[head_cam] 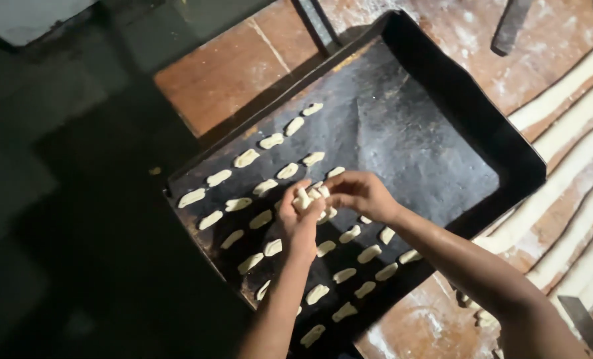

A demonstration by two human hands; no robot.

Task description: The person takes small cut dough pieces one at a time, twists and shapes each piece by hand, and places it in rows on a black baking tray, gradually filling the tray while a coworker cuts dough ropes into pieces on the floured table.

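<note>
You are pinching small dough pieces [309, 197] in both hands, left hand [297, 223] and right hand [357, 193], filling the black tray [443, 133] whose seven-o'clock half is holding rows while its one-o'clock half is lying bare.

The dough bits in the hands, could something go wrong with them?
Maybe. The left hand cups several small dough pieces while the right hand picks at them, so one might slip and land crooked on the rows. The black tray also juts past the floury table, so a bump could tip it.
</note>
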